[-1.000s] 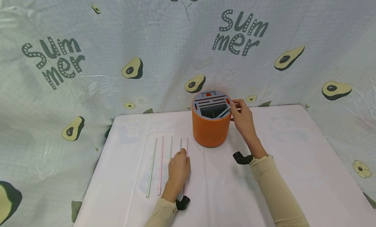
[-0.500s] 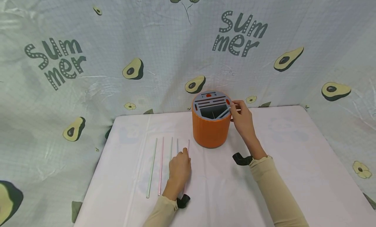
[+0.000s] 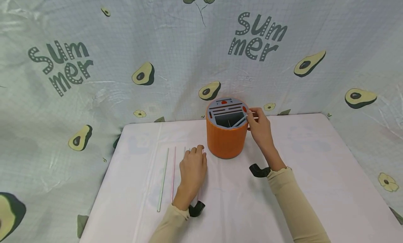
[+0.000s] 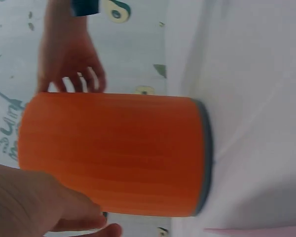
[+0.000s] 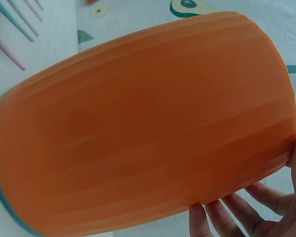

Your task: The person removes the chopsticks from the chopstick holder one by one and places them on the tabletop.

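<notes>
An orange utensil holder (image 3: 226, 141) with a grey slotted top (image 3: 228, 105) stands upright near the table's back edge. My right hand (image 3: 260, 127) holds it at the right rim, with fingertips against its side in the right wrist view. A pale blue strip (image 3: 240, 121) slants across the wide opening by my right fingers. My left hand (image 3: 193, 168) is over the thin straws in front of the holder, fingers loosely bent; nothing shows in its grasp. A green straw (image 3: 162, 180) and a pink straw (image 3: 173, 166) lie to its left. It partly hides the others.
A white cloth covers the table (image 3: 233, 201). Right behind the holder hangs a pale curtain (image 3: 176, 61) printed with avocados and lettering. A black wrist piece (image 3: 259, 170) juts from the right wrist, another black piece (image 3: 196, 209) from the left.
My left hand has moved forward over the straws, closer to the holder. During this, the blue straw under it shifted a little left. My right hand and the holder stay put.
</notes>
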Demonstrator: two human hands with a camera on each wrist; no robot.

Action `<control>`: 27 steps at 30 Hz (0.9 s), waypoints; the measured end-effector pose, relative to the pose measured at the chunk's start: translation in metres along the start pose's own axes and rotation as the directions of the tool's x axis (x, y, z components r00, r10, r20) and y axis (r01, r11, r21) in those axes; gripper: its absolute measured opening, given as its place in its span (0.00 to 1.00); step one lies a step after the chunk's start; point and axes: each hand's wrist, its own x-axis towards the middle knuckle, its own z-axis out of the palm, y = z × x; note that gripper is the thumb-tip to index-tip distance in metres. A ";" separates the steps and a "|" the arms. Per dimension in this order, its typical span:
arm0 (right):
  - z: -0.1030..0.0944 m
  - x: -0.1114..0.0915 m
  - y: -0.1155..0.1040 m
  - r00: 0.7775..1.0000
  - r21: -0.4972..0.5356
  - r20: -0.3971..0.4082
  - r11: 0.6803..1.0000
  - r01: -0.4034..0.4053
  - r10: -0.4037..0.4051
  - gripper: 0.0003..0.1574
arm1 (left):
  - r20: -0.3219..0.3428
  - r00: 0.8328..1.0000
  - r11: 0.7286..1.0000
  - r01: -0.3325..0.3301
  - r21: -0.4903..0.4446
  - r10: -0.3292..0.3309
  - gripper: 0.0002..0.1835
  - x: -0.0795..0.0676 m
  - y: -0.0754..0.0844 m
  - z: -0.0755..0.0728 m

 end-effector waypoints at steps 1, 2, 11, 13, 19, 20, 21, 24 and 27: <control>0.000 0.000 0.000 1.000 -0.002 0.000 1.000 0.000 0.000 0.33 | -0.031 1.000 1.000 -0.003 -0.016 0.003 0.09 0.003 0.002 -0.005; 0.000 0.000 0.000 1.000 -0.004 0.001 1.000 0.001 -0.001 0.33 | -0.065 0.998 0.999 -0.012 -0.031 0.010 0.09 0.006 0.005 -0.009; -0.001 0.000 0.001 1.000 -0.011 -0.004 1.000 0.005 -0.005 0.34 | -0.291 0.948 0.979 -0.169 -0.117 0.129 0.08 0.032 0.023 -0.036; -0.001 0.000 0.001 1.000 -0.011 -0.003 1.000 0.006 -0.006 0.34 | -0.303 0.939 0.972 -0.206 -0.117 0.162 0.09 0.036 0.028 -0.039; 0.001 0.000 0.002 1.000 -0.005 0.000 1.000 0.011 -0.011 0.34 | -0.305 0.919 0.953 -0.290 -0.092 0.250 0.11 0.046 0.040 -0.037; 0.001 -0.001 0.001 1.000 -0.001 0.000 1.000 0.011 -0.011 0.34 | -0.304 0.916 0.949 -0.302 -0.088 0.263 0.11 0.047 0.042 -0.036; 0.001 -0.001 0.001 1.000 0.001 0.000 1.000 0.011 -0.011 0.34 | -0.302 0.912 0.946 -0.314 -0.083 0.277 0.11 0.048 0.044 -0.035; 0.001 -0.001 0.001 1.000 0.008 -0.004 1.000 0.011 -0.011 0.34 | -0.292 0.903 0.936 -0.346 -0.066 0.313 0.12 0.051 0.047 -0.030; 0.001 -0.001 0.001 1.000 0.005 -0.014 1.000 0.012 -0.012 0.34 | -0.284 0.896 0.927 -0.371 -0.054 0.342 0.12 0.054 0.050 -0.026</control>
